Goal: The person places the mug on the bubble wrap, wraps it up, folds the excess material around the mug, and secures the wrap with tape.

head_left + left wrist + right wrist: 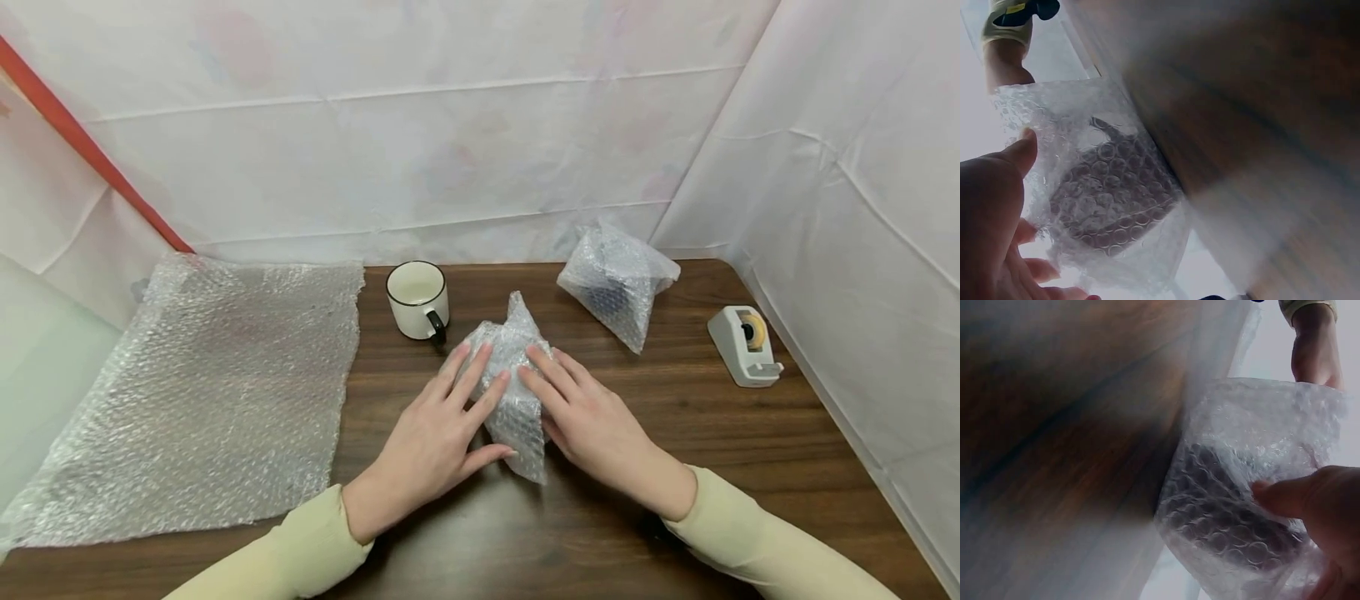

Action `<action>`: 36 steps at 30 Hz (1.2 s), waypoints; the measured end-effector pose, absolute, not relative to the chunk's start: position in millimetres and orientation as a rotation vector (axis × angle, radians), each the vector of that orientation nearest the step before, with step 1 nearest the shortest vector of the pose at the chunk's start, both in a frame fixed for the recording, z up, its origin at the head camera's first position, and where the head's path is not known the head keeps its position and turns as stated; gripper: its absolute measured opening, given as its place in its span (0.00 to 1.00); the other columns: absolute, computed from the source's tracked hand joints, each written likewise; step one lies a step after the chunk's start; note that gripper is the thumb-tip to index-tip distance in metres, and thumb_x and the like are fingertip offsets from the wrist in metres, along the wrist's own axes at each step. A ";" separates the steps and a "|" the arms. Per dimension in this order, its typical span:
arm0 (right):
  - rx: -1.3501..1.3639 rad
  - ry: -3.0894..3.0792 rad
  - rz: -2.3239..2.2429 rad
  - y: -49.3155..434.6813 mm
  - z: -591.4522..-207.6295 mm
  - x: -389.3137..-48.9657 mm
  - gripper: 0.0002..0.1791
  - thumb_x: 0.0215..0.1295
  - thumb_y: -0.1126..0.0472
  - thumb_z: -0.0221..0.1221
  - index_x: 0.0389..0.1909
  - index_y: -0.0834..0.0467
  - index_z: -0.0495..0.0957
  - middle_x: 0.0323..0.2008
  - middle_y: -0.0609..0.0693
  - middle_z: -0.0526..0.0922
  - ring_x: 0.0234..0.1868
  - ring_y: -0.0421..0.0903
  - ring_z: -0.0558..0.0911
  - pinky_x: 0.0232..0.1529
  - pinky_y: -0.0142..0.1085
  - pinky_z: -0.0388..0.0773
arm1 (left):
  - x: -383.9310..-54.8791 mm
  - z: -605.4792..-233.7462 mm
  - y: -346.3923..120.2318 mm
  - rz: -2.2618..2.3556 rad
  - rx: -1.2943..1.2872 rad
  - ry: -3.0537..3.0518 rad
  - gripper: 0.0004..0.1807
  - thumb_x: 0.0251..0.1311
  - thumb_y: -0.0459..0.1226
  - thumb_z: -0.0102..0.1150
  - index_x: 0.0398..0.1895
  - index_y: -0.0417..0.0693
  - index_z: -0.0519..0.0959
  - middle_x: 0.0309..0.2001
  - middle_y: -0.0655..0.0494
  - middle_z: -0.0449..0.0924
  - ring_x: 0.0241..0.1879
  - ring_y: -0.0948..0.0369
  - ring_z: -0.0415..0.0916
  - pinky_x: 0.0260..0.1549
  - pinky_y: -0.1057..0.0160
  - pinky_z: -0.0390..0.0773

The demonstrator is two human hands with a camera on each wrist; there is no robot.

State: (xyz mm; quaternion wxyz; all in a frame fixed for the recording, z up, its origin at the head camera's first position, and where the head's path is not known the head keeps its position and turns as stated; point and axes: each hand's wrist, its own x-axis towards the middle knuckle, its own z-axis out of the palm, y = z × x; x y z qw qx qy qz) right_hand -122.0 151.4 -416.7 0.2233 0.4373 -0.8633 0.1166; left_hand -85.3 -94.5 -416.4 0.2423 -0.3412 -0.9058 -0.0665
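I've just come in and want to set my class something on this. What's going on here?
A person's left hand and right hand rest on either side of a bubble-wrapped bundle on the wooden table. A dark shape shows through the wrap, though exactly what it is isn't clear. Beyond the hands, a white mug with a black rim stands unwrapped, and another bubble-wrapped bundle lies further right. A bubble wrap sheet is spread at left; a tape dispenser sits at right.
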 end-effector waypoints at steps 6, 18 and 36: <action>1.171 -2.354 0.346 148.4 -417.9 -133.5 0.36 0.53 0.72 0.69 0.65 0.58 0.72 0.71 0.57 0.67 0.62 0.64 0.73 0.36 0.49 0.84 | -96.3 -416.3 -92.9 -0.145 -0.919 -2.488 0.46 0.60 0.62 0.61 0.75 0.47 0.65 0.77 0.39 0.48 0.75 0.41 0.46 0.63 0.45 0.69; 1.055 -2.376 0.309 143.6 -419.1 -172.6 0.29 0.61 0.72 0.61 0.65 0.57 0.73 0.70 0.56 0.68 0.62 0.61 0.74 0.26 0.49 0.84 | -135.7 -405.2 -88.8 0.008 -0.834 -2.581 0.45 0.59 0.62 0.62 0.76 0.54 0.63 0.78 0.44 0.49 0.75 0.44 0.49 0.57 0.45 0.73; 0.930 -2.431 0.283 131.3 -415.7 -239.8 0.24 0.68 0.69 0.57 0.65 0.57 0.73 0.70 0.56 0.68 0.58 0.64 0.76 0.24 0.50 0.83 | -198.9 -384.7 -83.3 0.176 -0.708 -2.676 0.45 0.57 0.50 0.71 0.77 0.57 0.61 0.77 0.46 0.53 0.71 0.43 0.59 0.54 0.43 0.76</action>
